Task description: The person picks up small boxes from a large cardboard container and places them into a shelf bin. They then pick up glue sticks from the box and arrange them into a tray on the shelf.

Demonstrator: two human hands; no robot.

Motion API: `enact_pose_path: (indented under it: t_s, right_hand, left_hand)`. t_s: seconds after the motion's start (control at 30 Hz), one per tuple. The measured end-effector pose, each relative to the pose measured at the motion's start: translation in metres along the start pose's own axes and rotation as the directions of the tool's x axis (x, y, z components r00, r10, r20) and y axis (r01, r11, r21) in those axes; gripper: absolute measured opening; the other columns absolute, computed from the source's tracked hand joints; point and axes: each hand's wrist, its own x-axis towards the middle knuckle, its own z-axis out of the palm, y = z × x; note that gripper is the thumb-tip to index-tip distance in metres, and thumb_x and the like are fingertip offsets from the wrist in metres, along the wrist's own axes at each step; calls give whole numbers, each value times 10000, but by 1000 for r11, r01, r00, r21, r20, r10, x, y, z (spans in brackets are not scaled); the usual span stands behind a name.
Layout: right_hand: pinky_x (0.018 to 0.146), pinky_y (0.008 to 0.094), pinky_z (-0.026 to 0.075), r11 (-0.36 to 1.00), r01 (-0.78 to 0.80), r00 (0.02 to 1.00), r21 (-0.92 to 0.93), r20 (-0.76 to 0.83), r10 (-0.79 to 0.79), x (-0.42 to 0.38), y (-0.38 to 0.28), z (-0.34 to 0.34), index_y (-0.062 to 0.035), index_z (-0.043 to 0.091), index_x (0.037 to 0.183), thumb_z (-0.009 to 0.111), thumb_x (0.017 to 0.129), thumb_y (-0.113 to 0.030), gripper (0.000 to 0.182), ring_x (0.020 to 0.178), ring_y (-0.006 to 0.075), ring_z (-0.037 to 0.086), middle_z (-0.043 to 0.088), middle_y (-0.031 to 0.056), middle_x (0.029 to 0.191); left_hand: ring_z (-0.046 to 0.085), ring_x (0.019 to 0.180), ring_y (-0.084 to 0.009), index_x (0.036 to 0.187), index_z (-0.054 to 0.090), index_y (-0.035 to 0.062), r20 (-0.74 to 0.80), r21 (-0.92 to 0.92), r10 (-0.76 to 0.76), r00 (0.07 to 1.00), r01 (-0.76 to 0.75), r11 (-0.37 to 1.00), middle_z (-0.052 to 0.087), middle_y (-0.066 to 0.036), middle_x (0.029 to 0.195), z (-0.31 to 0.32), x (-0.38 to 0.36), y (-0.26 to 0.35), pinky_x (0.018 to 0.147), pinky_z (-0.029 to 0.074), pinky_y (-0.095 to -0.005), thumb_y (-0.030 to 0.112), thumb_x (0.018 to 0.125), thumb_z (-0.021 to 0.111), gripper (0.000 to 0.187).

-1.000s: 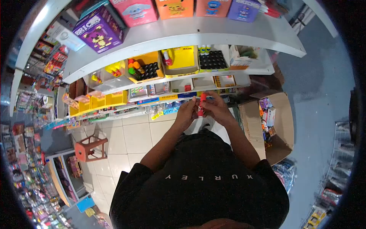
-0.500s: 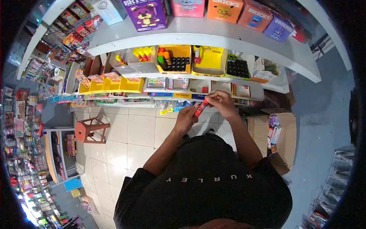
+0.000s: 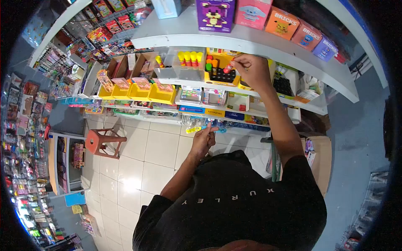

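The red marker-like tube (image 3: 228,68) is pinched in the fingers of my right hand (image 3: 252,70), over the yellow box with a black holder (image 3: 222,77). Orange and green capped tubes (image 3: 209,67) stand at the left side of that box. My left hand (image 3: 203,140) is in front of the lower shelves, with a finger extended and nothing visible in it. Left of the yellow box, several yellow-capped tubes (image 3: 190,58) stand in a clear container.
Above, a shelf (image 3: 251,38) holds several BRICKS boxes (image 3: 281,23). Yellow bins (image 3: 138,93) line the shelf at left. A red stool (image 3: 104,142) stands on the tiled floor, and a cardboard box (image 3: 320,163) is at right.
My right hand has moved up to the yellow box with the red tube. My left hand has let go of the tube and stayed low. The view has shifted.
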Motion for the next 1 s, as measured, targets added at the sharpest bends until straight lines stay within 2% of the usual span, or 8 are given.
enact_pose_path:
  t_s: [0.13,0.27,0.37,0.47,0.57,0.77,0.87,1.0]
  right_hand:
    - [706,361,532,991,119,993,-54,7,-119,9,25,31,-8,696,862,697,827,-103,101,772,284,694,702,135,823]
    - [697,394,521,973,162,982,-163,-71,-176,16,32,44,-7,677,856,693,819,-93,95,751,318,667,685,142,825]
    - [702,415,516,974,140,986,-177,-63,-153,22,21,49,-18,680,850,694,814,-89,81,749,326,658,680,142,816]
    - [710,345,548,943,162,984,-290,-27,-177,30,32,60,11,684,900,692,840,-65,97,805,273,699,700,146,894]
    - [731,441,501,941,124,990,-315,-18,-137,35,31,70,-28,688,852,687,814,-104,85,793,348,640,670,162,820]
    - [788,453,493,935,122,992,-333,13,-125,42,48,83,-22,704,850,664,809,-101,97,838,363,638,673,185,857]
    - [843,456,475,947,69,998,-314,28,-64,41,43,84,-13,707,847,651,808,-107,116,854,359,642,680,185,889]
    - [907,457,445,936,51,997,-348,77,-26,42,48,83,-16,717,918,623,808,-81,158,903,356,642,686,177,916]
  left_hand:
    - [327,472,-68,1023,639,-24,-81,-51,31,996,-35,998,426,42,591,-27,-9,14,469,264,-235,373,981,556,408]
    - [332,452,-88,1042,616,-41,-59,5,108,992,-108,994,444,28,583,-45,-19,23,470,285,-252,386,995,521,440]
    - [340,452,-91,1030,626,-27,-44,-42,101,994,-103,994,452,23,583,-55,-22,24,472,286,-255,386,997,516,429]
    - [345,456,-94,1013,631,-19,-37,-37,98,995,-99,994,457,20,585,-59,-25,25,476,289,-256,378,999,513,415]
    - [332,457,-67,1007,649,-30,-68,-55,104,992,-108,993,448,33,581,-62,-25,26,464,268,-241,357,1000,523,407]
    - [322,453,-64,998,649,-31,-100,-59,105,989,-111,992,445,33,588,-65,-21,30,458,267,-239,385,982,551,427]
    - [351,476,-96,992,631,-27,-99,-20,54,994,-56,998,426,17,565,-68,-20,32,488,297,-255,376,1008,496,425]
    - [343,470,-83,982,647,-18,-110,-53,31,993,-37,998,436,26,577,-67,-19,32,473,285,-246,370,997,522,408]
